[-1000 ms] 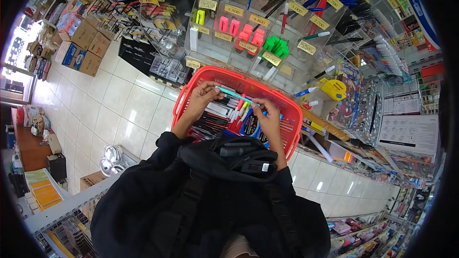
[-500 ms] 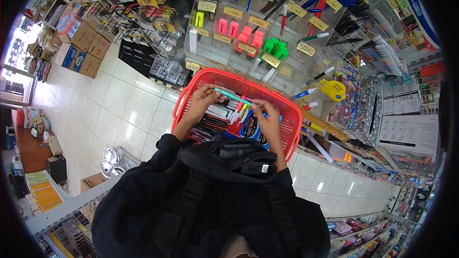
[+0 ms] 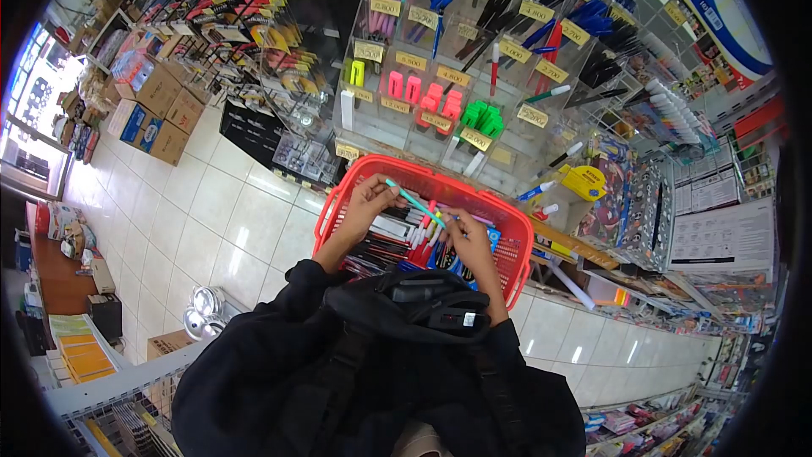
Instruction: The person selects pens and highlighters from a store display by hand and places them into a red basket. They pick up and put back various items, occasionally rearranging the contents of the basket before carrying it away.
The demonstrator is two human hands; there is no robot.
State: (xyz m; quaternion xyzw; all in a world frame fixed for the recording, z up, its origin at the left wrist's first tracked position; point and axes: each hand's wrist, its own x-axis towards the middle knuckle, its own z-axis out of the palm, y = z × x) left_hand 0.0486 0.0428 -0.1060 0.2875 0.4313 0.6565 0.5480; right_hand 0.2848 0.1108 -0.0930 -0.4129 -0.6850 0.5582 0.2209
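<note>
A slim teal pen (image 3: 416, 201) is held by its two ends above a red basket (image 3: 523, 264). My left hand (image 3: 370, 203) pinches its upper left end, and my right hand (image 3: 464, 233) closes round its lower right end. Beneath the hands, the basket holds several pens and markers (image 3: 421, 233), a white box and blue packs, partly hidden by my hands and a black bag.
Beyond the basket rises a display rack with price tags (image 3: 433, 120), green highlighters (image 3: 482, 118), pink highlighters (image 3: 404, 87) and many pens. Cardboard boxes (image 3: 161, 110) stand on the tiled floor at left. Shelves with goods line the right side.
The teal pen has tilted more steeply, its right end now lower. Both hands and the basket appear lower in view, and the rack also sits slightly differently as the camera has shifted.
</note>
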